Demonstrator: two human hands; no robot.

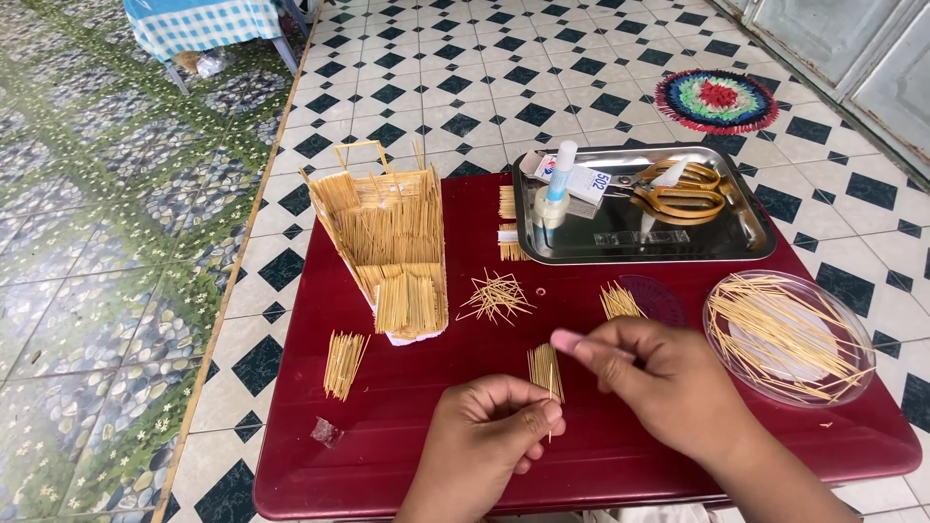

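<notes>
While the left hand [494, 421] pinches a small flat row of joined sticks [546, 372] upright over the dark red counter [407, 455], the right hand [659, 387] hovers just beside it, fingers pressed together at the tips. Judging by this, 1 panel is being assembled; the next move calls for another stick from the clear plate [852, 329] and careful alignment.

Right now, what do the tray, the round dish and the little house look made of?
Tray: likely stainless steel, mirror-bright reflections. Round dish: clear plastic or glass, red table shows through. Little house: thin pale wooden sticks, probably toothpicks, laid side by side.
</notes>
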